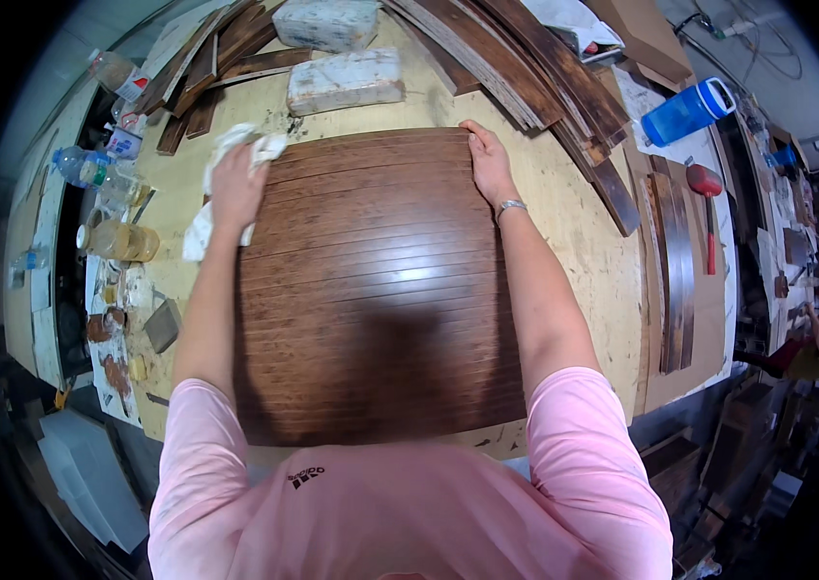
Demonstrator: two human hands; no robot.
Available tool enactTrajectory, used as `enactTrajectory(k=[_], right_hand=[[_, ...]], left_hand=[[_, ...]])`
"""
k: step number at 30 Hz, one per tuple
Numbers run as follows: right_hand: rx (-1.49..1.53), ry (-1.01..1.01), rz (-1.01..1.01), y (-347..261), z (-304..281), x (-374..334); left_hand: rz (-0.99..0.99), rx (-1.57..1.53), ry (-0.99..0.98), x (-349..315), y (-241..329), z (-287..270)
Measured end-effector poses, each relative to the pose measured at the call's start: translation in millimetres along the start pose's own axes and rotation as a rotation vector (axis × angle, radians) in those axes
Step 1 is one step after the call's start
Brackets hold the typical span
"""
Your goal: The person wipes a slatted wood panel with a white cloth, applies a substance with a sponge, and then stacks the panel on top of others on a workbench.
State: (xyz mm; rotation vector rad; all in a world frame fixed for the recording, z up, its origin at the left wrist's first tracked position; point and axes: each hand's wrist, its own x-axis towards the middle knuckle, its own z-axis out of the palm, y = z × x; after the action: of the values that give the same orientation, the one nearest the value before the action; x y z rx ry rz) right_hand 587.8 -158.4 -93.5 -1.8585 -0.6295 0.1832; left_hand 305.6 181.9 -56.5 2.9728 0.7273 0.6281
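A dark brown wooden panel [351,242] with many parallel grooves lies flat before me on the pale worktable, glossy where light strikes it. My left hand [238,190] is closed on a crumpled white cloth [200,232] at the panel's far left corner; some of the cloth sticks out past the fingers. At the far right corner, my right hand [489,162] grips the panel's edge, fingertips over the far side and partly hidden.
Two wrapped white blocks, one of them nearer [347,82], sit beyond the panel. Dark wood strips [516,68] are stacked at the far right. Bottles and a jar [119,241] line the left edge. A blue bottle [685,114] and a red mallet [705,184] lie at right.
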Motion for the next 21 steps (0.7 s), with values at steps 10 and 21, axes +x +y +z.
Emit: enactTrajectory(k=[10, 21], right_hand=[[0.033, -0.011, -0.018, 20, 6, 7], [-0.122, -0.053, 0.142, -39, -41, -35]], left_hand=[[-0.139, 0.364, 0.106, -50, -93, -63], [-0.126, 0.015, -0.274, 29, 49, -14]])
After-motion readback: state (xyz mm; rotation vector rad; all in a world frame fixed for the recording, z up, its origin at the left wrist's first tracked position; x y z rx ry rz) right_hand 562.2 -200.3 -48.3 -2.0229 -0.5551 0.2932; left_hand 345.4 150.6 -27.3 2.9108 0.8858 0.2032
